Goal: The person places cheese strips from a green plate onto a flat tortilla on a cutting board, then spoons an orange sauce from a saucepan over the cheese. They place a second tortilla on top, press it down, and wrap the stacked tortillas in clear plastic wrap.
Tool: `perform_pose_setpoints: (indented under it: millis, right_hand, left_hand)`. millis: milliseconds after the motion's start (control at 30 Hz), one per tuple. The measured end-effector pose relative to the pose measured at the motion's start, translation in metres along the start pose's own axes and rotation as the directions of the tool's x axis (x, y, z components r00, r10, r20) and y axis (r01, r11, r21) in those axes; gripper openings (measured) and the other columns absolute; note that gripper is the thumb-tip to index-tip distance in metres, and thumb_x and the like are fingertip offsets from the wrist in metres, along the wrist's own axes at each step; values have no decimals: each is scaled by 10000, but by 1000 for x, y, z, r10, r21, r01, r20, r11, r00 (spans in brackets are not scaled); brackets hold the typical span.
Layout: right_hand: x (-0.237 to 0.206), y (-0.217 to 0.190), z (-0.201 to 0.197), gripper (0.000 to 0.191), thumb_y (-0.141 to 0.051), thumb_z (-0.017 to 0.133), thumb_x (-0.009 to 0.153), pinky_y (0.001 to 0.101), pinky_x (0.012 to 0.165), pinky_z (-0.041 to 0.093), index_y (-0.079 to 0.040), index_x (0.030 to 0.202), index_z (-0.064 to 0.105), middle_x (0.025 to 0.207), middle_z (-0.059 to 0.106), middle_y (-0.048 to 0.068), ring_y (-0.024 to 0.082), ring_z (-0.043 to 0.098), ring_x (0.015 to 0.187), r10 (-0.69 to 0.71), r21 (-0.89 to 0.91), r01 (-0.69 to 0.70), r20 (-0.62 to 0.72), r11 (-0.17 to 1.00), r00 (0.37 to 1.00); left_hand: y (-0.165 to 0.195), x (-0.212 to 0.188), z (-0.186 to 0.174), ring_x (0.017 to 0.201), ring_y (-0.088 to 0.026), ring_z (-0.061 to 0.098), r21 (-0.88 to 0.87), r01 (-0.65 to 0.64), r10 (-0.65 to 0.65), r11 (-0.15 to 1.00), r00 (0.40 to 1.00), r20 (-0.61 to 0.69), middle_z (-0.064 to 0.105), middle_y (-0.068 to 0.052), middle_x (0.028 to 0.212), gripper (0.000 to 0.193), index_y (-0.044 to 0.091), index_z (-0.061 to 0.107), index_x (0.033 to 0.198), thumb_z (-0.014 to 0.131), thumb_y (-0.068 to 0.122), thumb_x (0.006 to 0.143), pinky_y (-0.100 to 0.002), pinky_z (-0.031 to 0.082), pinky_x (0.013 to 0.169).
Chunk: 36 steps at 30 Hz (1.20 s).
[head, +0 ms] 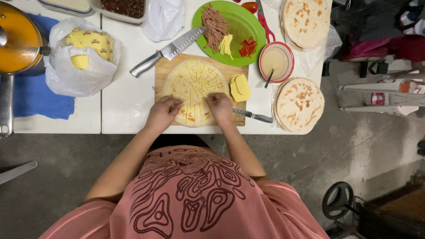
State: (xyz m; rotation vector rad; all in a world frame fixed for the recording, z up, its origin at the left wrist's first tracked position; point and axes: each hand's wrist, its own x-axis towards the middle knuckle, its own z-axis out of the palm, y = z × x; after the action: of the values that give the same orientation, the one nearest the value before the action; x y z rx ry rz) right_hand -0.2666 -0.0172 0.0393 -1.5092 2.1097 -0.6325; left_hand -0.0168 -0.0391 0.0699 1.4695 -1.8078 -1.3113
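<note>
Yellow cheese strips (pixel 193 84) pinched by both hands (pixel 163 113) (pixel 220 106); big knife (pixel 170 51), green plate (pixel 241 26) behind board (pixel 164 66).

A single head-worn camera is looking almost straight down from above the person, taking in the pink shirt (pixel 186 194) at the bottom of the frame and the white counter (pixel 128 97) across the top. It is sitting far enough back that the cutting board (pixel 164 66), the grey floor (pixel 57 168) and clutter at the right edge are all showing in the one view.
</note>
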Motion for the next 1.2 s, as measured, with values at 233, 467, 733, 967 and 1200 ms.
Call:
perform_pose_setpoints:
  millis: [233, 467, 733, 967, 1200]
  right_hand:
    - [58, 23, -49, 198, -249, 761, 878, 389, 729, 569, -67, 952, 791, 873, 739, 149, 298, 726, 775, 32, -31, -37, -153, 999, 988]
    - [149, 16, -48, 202, -275, 778, 828, 391, 744, 574, -98, 927, 789, 846, 768, 112, 283, 748, 779, 99, -39, -107, -183, 993, 978]
    - [174, -4, -32, 267, -304, 829, 803, 439, 793, 569, -73, 928, 783, 882, 762, 142, 327, 730, 833, 22, -169, -41, -114, 985, 993]
    - [181, -2, -27, 238, -306, 744, 873, 472, 797, 557, -77, 928, 781, 887, 743, 189, 384, 712, 844, 82, -149, -107, -166, 983, 983]
    - [176, 7, -43, 245, -303, 736, 898, 419, 719, 554, -61, 924, 755, 817, 744, 139, 300, 718, 765, 40, -8, -42, -199, 999, 979]
  left_hand:
    - [-1, -8, -9, 797, -263, 673, 7, 39, -39, 999, 998, -45, 694, -106, 1065, 212, 63, 757, 1110, 688, 177, 945, -360, 549, 747]
    - [-3, -25, -12, 788, -254, 689, -26, 42, -46, 999, 982, -181, 713, -109, 1063, 192, 41, 751, 1084, 698, 153, 937, -347, 560, 728]
    - [-1, -39, -17, 719, -222, 668, -86, 164, -181, 983, 952, -245, 710, -103, 1022, 200, 48, 760, 1098, 708, 160, 941, -320, 556, 701]
    - [-1, -43, -17, 735, -221, 674, -67, 112, -127, 991, 950, -287, 712, -98, 1046, 196, 42, 755, 1091, 709, 159, 941, -320, 560, 701]
    - [2, -33, -14, 778, -225, 695, -58, 75, -87, 995, 970, -227, 720, -108, 1086, 200, 42, 753, 1096, 713, 165, 943, -323, 569, 722]
